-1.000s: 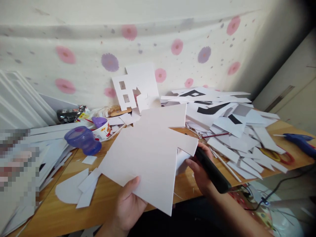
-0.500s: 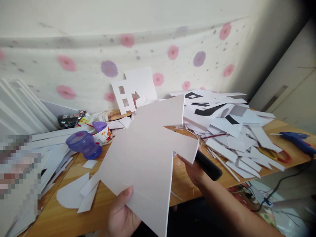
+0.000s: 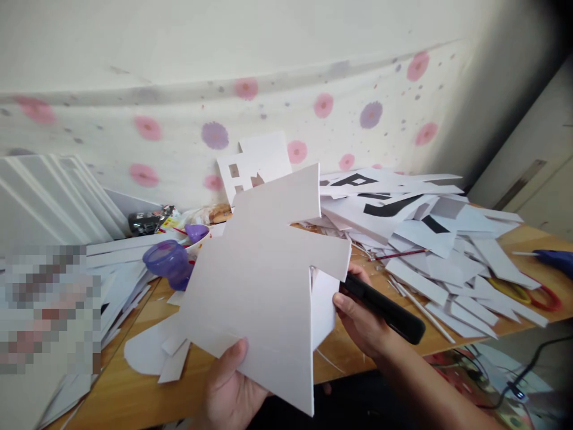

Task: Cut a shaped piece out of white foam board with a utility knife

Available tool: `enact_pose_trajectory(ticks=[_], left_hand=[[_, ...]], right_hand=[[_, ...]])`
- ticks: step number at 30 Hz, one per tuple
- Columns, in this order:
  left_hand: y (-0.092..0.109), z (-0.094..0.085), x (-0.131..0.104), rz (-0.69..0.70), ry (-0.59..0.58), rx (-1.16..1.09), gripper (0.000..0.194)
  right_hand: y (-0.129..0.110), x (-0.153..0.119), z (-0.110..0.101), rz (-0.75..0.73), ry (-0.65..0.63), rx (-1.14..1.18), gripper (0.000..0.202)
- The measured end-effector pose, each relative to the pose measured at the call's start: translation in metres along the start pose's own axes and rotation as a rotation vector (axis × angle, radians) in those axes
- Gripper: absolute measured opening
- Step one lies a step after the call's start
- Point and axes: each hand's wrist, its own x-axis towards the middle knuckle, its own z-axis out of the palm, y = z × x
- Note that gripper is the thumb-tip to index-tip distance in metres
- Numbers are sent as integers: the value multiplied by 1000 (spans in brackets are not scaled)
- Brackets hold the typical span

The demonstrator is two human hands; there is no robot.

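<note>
My left hand (image 3: 235,382) is closed on the lower edge of a large white foam board (image 3: 250,269), its thumb lying on the front face. The board is tilted up above the table, with a notched right side. My right hand (image 3: 364,319) is closed around a black utility knife (image 3: 385,307); only its handle shows, and any blade is hidden. The right thumb also touches a smaller white board piece (image 3: 324,307) that shows behind the large board's right edge. Whether this piece is joined to the large board, I cannot tell.
Piled foam board scraps (image 3: 439,263) cover the right of the wooden table (image 3: 147,400). Scissors with red and yellow handles (image 3: 544,295) and a blue glue gun (image 3: 555,263) lie beyond. A purple cup (image 3: 168,263) stands left, and a cut-out white panel (image 3: 264,155) leans at the back.
My right hand and the knife have come farther into view from behind the board. The smaller white piece now shows at the board's right edge. The view has shifted left.
</note>
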Motion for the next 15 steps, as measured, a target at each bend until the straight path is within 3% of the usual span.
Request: enact_pose_trajectory(ticks=[5,9,12,15], left_hand=[[10,-8,2,102,71,96,51],[20,-14,3,231,226,213,60],[24,-15,5,302,348,265,63],[24,-13,8,324,460,297,65]], right_hand=[[-17,-5,1,123,52,7,51],[-16,-9,-9,140,83,-90,47],[-20,0,-22,75,104,-301,46],[-47,32,-37,-157,147,-669,42]])
